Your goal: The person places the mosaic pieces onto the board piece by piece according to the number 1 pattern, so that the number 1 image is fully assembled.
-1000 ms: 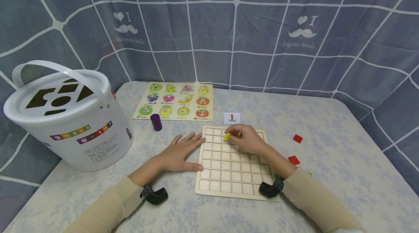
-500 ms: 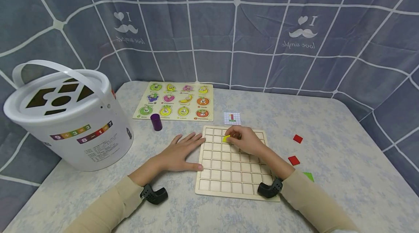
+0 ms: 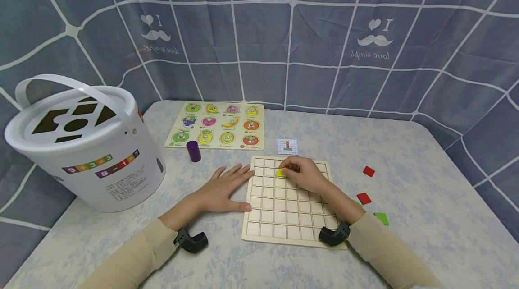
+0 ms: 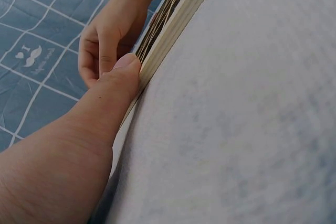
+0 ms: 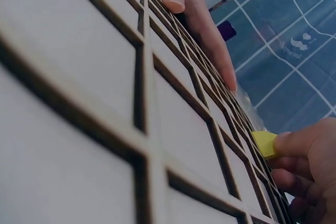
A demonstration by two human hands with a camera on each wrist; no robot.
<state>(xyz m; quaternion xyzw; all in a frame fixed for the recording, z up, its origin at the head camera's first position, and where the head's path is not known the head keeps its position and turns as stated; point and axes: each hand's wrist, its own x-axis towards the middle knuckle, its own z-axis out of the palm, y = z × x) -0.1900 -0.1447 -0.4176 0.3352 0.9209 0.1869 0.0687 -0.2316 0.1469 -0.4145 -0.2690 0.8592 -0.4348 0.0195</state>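
My right hand (image 3: 304, 174) pinches a small yellow tile (image 3: 279, 172) between thumb and fingers, over a cell near the top of the wooden grid board (image 3: 279, 217). In the right wrist view the yellow tile (image 5: 265, 144) stands tilted at the grid ridges, its near side under the thumb. My left hand (image 3: 225, 192) lies with straight, spread fingers on the table, its fingertips and thumb at the board's left edge. The left thumb (image 4: 123, 72) overlaps the board's side in the left wrist view. Just beyond the board lies a small printed grid card (image 3: 292, 143) with a coloured pattern.
Two red tiles (image 3: 368, 172) lie right of the board, with a green tile (image 3: 381, 218) near my right sleeve and another green piece partly hidden. A purple cylinder (image 3: 193, 151) stands before a fruit picture board (image 3: 219, 147). A white bucket (image 3: 121, 158) stands at left.
The yellow tile has tipped lower toward the board under my right fingers. My right forearm has shifted slightly, uncovering more green beside the sleeve. The left hand stays put.
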